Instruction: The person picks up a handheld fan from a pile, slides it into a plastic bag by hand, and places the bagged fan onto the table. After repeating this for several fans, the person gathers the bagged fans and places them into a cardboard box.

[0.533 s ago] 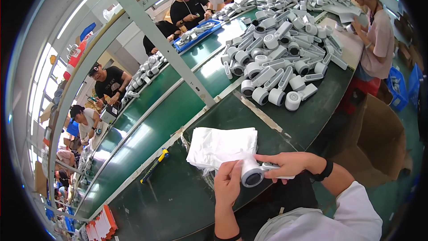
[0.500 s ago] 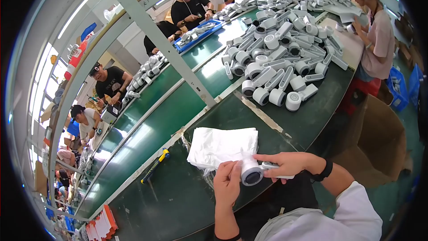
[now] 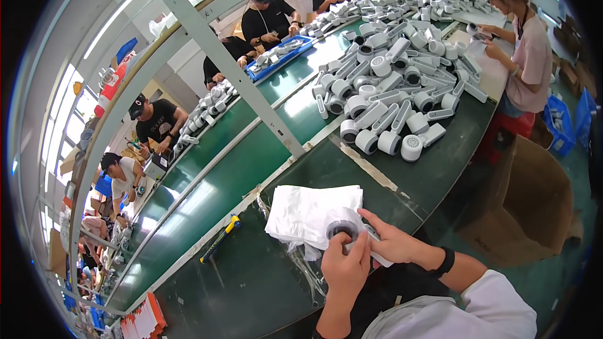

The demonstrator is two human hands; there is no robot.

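Note:
My right hand (image 3: 399, 245) is closed around the handle of a white handheld device with a round head (image 3: 344, 218) and a dark ring on its face. My left hand (image 3: 347, 265) is closed on the near side of that head, its fingertips curled over the dark ring. Both hands are just in front of a stack of thin white plastic bags (image 3: 301, 208) on the green table. Something clear, like film, shows around the head, but I cannot tell where it ends. Part of the handle is hidden by my right fingers.
A large pile of similar white devices (image 3: 392, 81) covers the far table. A yellow-and-black cutter (image 3: 220, 238) lies left, beyond it a green conveyor (image 3: 207, 191). Orange-edged cards (image 3: 144, 320) lie lower left. A cardboard box (image 3: 521, 201) stands right. Several people work around.
The device's head has moved up and left, over the bag stack's edge. My left hand has shifted right and down, its fingers now over the dark ring instead of beside the head.

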